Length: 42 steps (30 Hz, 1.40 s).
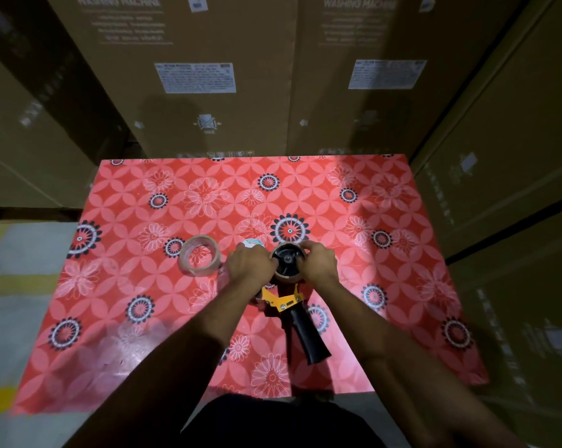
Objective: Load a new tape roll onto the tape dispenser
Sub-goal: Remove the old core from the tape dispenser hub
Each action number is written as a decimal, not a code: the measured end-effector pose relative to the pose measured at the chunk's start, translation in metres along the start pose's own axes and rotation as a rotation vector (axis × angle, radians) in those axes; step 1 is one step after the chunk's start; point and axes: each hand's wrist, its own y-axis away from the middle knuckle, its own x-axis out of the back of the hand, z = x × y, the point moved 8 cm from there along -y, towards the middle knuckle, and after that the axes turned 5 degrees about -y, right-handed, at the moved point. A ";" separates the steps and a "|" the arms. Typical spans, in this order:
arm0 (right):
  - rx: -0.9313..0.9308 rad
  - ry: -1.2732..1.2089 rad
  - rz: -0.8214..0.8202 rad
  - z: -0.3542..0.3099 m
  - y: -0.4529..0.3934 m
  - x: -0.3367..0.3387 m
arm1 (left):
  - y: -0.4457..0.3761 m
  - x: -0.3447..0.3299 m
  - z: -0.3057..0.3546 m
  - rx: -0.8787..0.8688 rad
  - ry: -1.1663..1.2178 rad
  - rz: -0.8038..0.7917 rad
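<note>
A tape dispenser (294,313) with a black handle and an orange-yellow frame lies on the red flowered table (143,318), handle toward me. A brown ring, a tape roll or core (289,279), sits around its black hub (287,260). My left hand (249,266) grips the ring's left side and my right hand (318,263) its right side. A clear tape roll (199,255) lies flat just left of my left hand. A small white round object (253,243) peeks out behind my left hand.
Tall cardboard washing-machine boxes (215,76) stand against the table's far edge and along the right side (515,189). Grey floor with yellow lines (11,279) lies to the left of the table.
</note>
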 end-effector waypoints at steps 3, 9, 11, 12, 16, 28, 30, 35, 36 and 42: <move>-0.044 0.080 0.026 -0.005 -0.002 0.002 | 0.005 0.005 0.005 0.099 0.007 0.053; -0.052 0.246 0.076 -0.020 -0.003 0.008 | 0.013 0.012 0.004 0.210 0.098 0.102; -0.027 0.232 0.078 -0.019 -0.002 0.009 | 0.013 0.010 0.003 0.202 0.120 0.105; -0.007 0.210 0.072 -0.016 -0.003 0.008 | 0.014 0.010 0.002 0.183 0.126 0.107; 0.106 -0.001 -0.044 0.001 0.003 0.007 | 0.027 0.019 -0.007 0.031 0.382 0.214; 0.179 -0.001 -0.126 0.007 0.014 -0.017 | 0.040 -0.005 0.002 0.065 0.915 -0.503; 0.166 0.021 -0.098 0.003 0.012 -0.019 | 0.038 -0.001 0.006 0.052 0.928 -0.555; 0.196 0.052 -0.055 0.000 0.004 -0.018 | 0.030 -0.002 0.009 0.059 0.938 -0.636; 0.212 0.041 -0.048 0.000 0.003 -0.016 | 0.027 -0.002 0.012 0.056 0.959 -0.644; 0.279 -0.005 -0.002 -0.002 0.006 -0.010 | 0.023 -0.001 0.015 0.090 1.058 -0.646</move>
